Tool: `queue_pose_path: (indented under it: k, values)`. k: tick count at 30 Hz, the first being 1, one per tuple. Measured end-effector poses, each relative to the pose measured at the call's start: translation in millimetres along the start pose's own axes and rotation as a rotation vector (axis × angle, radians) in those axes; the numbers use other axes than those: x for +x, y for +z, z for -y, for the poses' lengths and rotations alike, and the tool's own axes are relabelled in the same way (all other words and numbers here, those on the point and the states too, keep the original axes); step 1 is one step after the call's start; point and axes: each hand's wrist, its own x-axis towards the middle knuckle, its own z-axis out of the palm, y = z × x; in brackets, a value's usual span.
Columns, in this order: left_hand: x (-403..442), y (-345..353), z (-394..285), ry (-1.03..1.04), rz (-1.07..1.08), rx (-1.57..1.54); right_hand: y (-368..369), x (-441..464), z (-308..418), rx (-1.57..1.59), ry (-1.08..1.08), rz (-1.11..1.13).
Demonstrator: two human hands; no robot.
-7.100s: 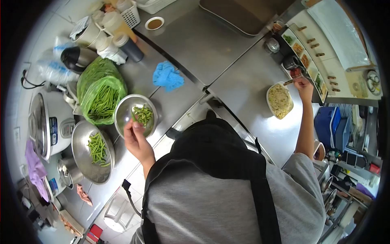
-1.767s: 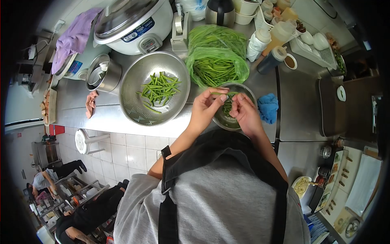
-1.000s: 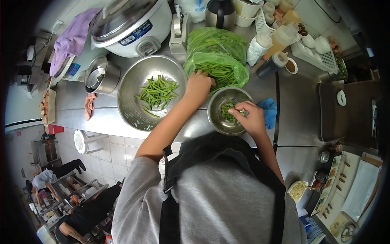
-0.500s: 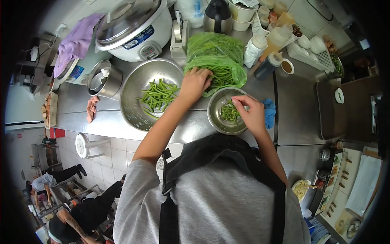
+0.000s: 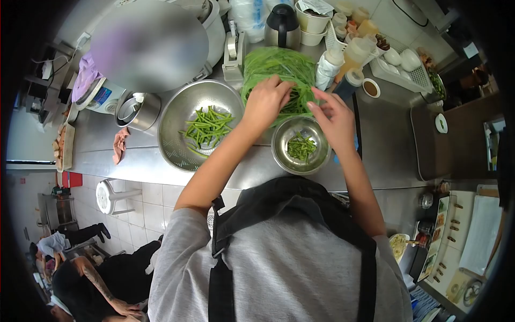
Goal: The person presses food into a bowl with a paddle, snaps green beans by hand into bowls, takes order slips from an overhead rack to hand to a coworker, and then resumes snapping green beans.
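Note:
A green plastic bag (image 5: 279, 61) of long green beans lies on the steel counter in front of me. My left hand (image 5: 266, 102) is at the bag's mouth with its fingers curled; what they grip is hidden. Just right of the bag's mouth is my right hand (image 5: 335, 117), thumb and forefinger apart, with nothing visible between them. Below it a small steel bowl (image 5: 278, 153) holds short green bean pieces (image 5: 301, 146). To the left, a large perforated steel colander (image 5: 174, 115) contains longer trimmed green beans (image 5: 209, 126).
Behind the colander stands a rice cooker (image 5: 214, 40), partly blurred out. A steel pot (image 5: 140, 110) and a pink cloth (image 5: 120, 145) are at left. A thermos jug (image 5: 282, 27), squeeze bottles (image 5: 351, 80) and a sauce cup (image 5: 371, 87) line the back. People are at lower left.
My right hand has risen from the small bowl to the bag's right side, and its fingers have parted. My left hand has moved slightly up and right at the bag's mouth.

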Motion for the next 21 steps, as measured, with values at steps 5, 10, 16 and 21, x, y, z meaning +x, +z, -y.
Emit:
queue_pose_path:
  k: [5,10,16,21]
  values:
    - [10,-6,-1,0.063,0.056,0.053,22,16,-33,-0.072,0.098,0.148]
    - [15,-42,-14,-0.033,0.083,0.025,23,20,-31,0.122,0.139,0.114]
    - [17,-64,-18,0.128,0.081,-0.077,-8,11,16,-0.287,0.051,0.458]
    - [9,-64,-33,0.031,0.062,-0.251,-8,-15,9,0.359,0.238,0.328]
